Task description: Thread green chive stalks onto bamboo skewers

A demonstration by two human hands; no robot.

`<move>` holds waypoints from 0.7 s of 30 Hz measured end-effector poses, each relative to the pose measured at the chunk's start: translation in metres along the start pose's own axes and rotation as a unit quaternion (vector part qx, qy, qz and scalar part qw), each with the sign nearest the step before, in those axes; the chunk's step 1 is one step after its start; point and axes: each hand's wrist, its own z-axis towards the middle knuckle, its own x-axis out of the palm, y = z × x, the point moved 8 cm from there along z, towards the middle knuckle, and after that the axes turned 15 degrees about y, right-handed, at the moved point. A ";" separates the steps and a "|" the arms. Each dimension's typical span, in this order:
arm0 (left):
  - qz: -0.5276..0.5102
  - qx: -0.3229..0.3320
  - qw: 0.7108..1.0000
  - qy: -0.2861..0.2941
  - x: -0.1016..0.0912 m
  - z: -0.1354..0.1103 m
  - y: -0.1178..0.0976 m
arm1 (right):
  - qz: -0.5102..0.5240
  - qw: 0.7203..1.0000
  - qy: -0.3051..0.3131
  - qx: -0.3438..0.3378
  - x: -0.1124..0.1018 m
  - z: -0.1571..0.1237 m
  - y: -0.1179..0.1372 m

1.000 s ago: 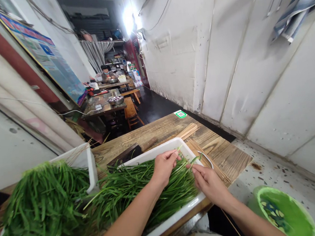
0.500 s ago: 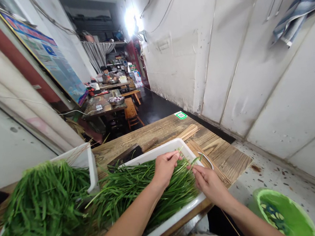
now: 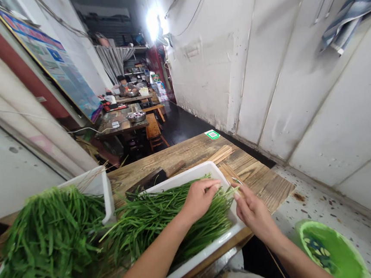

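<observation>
A white tray [image 3: 207, 170] on the wooden table [image 3: 187, 154] holds a heap of long green chive leaves [image 3: 160, 221]. My left hand [image 3: 201, 197] rests on the right end of the leaves, fingers curled and pinching some of them. My right hand [image 3: 254, 213] is just right of the tray's corner, fingers together on a thin bamboo skewer whose tip points at the leaf ends. Loose bamboo skewers [image 3: 237, 175] lie on the table beyond my right hand.
A second white tray [image 3: 102, 187] at the left is piled with more greens [image 3: 45, 242]. A cleaver [image 3: 150, 180] lies behind the near tray. A green bucket [image 3: 332, 251] stands on the floor at the right. A person sits at far tables [image 3: 127, 118].
My left hand has dropped lower onto the leaf ends. My right hand has shifted slightly right and up beside the tray corner.
</observation>
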 end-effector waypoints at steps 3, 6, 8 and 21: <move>0.074 -0.039 0.996 -0.028 -0.001 0.002 0.010 | 0.038 0.999 0.003 0.016 -0.003 -0.011 -0.001; 0.141 -0.046 0.989 0.006 0.014 0.007 0.015 | 0.059 0.998 0.001 0.018 -0.004 -0.017 0.000; 0.162 -0.050 0.985 0.013 0.021 0.008 0.017 | 0.064 0.998 0.004 0.018 -0.004 -0.018 -0.001; 0.121 -0.101 0.987 0.025 0.007 0.005 0.035 | 0.014 1.000 0.013 -0.004 -0.007 -0.012 -0.003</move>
